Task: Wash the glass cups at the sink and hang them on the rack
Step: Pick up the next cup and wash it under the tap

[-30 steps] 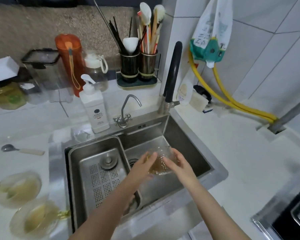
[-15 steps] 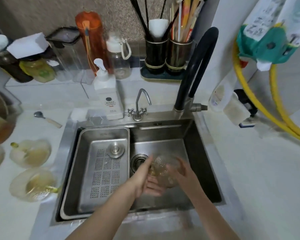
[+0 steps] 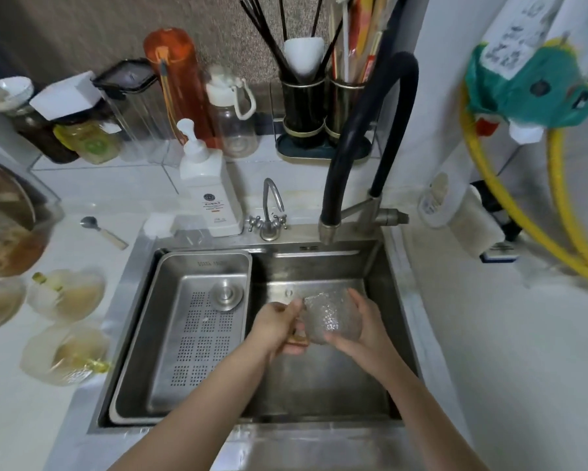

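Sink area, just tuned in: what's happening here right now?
A person holds a textured glass cup over the right basin of the steel sink. The left hand grips it at its amber handle side and the right hand cups its body. No water is visibly running from the black faucet. Two more glass cups lie on the counter to the left. No rack is in view.
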Tool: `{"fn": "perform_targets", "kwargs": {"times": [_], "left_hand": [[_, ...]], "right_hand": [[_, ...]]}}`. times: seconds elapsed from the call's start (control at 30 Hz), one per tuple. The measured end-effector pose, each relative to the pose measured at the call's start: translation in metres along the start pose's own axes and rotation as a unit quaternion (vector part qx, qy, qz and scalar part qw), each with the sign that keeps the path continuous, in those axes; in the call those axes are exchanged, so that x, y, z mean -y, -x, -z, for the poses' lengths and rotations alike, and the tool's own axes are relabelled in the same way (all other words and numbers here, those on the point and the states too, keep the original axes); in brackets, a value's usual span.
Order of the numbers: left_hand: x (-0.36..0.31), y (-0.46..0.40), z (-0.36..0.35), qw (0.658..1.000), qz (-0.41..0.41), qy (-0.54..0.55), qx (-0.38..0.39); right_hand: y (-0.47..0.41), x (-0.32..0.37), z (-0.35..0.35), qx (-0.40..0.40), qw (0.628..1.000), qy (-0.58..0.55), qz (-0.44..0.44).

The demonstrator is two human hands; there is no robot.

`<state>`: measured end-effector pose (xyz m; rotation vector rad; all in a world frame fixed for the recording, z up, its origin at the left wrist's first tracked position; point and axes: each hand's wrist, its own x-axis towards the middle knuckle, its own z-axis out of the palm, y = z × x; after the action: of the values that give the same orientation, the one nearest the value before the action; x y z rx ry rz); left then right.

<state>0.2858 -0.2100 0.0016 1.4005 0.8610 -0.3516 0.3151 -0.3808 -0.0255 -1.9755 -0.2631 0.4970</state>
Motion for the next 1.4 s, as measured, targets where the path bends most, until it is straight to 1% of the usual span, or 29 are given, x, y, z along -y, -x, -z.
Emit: {"fn": "perform_targets", "kwargs": {"times": [0.1,0.17,0.2,0.23,0.33,0.4,0.47,0.53,0.6,0.7,0.77,0.9,1.2,1.3,1.4], "left_hand": [[-0.010,0.002,-0.003,0.999,-0.025,0.047,0.009],[-0.016,0.003,-0.003,0.996,-0.066,0.064,-0.010],[-0.019,0.003,-0.002,0.993,-0.097,0.064,-0.025],[-0.022,0.004,0.000,0.989,-0.128,0.062,-0.040],[-0.032,0.005,0.009,0.978,-0.191,0.056,-0.058],[-0.038,0.006,0.013,0.976,-0.202,0.068,-0.054],[-0.043,0.006,0.015,0.975,-0.205,0.078,-0.044],[-0.047,0.006,0.013,0.974,-0.207,0.089,-0.034],[-0.049,0.007,0.011,0.973,-0.203,0.107,-0.029],[-0.049,0.004,0.008,0.972,-0.199,0.126,-0.021],[-0.049,0.003,0.007,0.972,-0.198,0.129,-0.015],[-0.049,0.003,0.001,0.970,-0.200,0.136,-0.008],[-0.051,0.004,-0.004,0.971,-0.196,0.135,-0.008],[-0.048,0.003,0.000,0.972,-0.192,0.133,-0.005],[-0.044,0.002,0.004,0.974,-0.191,0.125,-0.002]], "right_hand": [[-0.005,0.005,0.015,0.008,0.998,-0.029,0.049],[-0.013,0.020,0.029,0.027,0.995,-0.073,0.055],[-0.019,0.028,0.036,0.028,0.995,-0.076,0.050],[-0.027,0.035,0.041,0.004,0.996,-0.069,0.049],[-0.066,0.034,0.060,-0.151,0.988,-0.016,0.016],[-0.091,0.031,0.074,-0.226,0.974,0.008,0.012],[-0.112,0.029,0.086,-0.266,0.964,0.027,0.002],[-0.129,0.024,0.094,-0.272,0.961,0.048,-0.029],[-0.143,0.018,0.098,-0.259,0.961,0.065,-0.066],[-0.152,0.019,0.105,-0.219,0.964,0.119,-0.087],[-0.154,0.023,0.109,-0.221,0.963,0.116,-0.104],[-0.165,0.008,0.116,-0.232,0.962,0.115,-0.086],[-0.179,-0.013,0.125,-0.248,0.952,0.146,-0.104],[-0.182,-0.018,0.126,-0.257,0.952,0.139,-0.091],[-0.180,-0.015,0.125,-0.267,0.950,0.125,-0.098]]}}
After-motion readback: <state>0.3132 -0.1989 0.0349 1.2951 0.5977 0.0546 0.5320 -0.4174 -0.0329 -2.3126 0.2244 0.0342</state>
